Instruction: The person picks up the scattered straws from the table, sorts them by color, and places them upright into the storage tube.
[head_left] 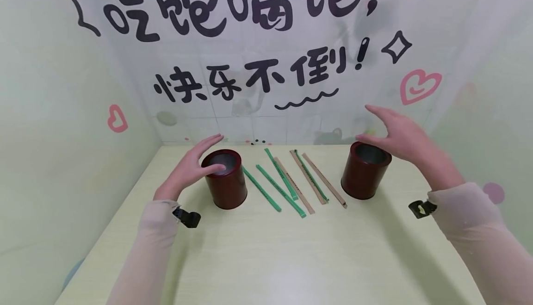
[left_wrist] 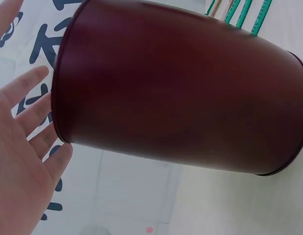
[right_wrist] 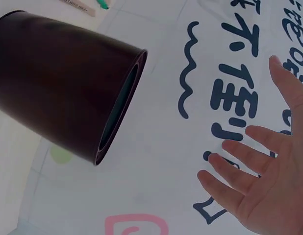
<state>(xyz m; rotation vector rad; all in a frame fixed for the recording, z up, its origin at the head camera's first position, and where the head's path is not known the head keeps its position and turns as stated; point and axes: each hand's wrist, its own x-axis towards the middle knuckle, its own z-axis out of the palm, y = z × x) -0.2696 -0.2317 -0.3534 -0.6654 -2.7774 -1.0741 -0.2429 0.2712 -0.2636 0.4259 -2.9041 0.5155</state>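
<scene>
Two dark red cylindrical holders stand upright on the table. At the left holder (head_left: 228,185), my left hand (head_left: 189,171) is spread with extended fingers, its thumb reaching over the mouth in the head view. The left wrist view has the fingertips right at the rim of this holder (left_wrist: 181,93). Above and to the right of the right holder (head_left: 361,175), my right hand (head_left: 405,137) is open and holds nothing. In the right wrist view its fingers are apart from the holder (right_wrist: 58,83). Between the holders lie several slim green wrapped sticks (head_left: 281,191) and brown wrapped sticks (head_left: 325,180).
A pale table (head_left: 275,258) ends at a white printed backdrop (head_left: 233,124) with large black characters. Pale side panels border it at left and right. Black wrist mounts (head_left: 189,218) are strapped near both cuffs.
</scene>
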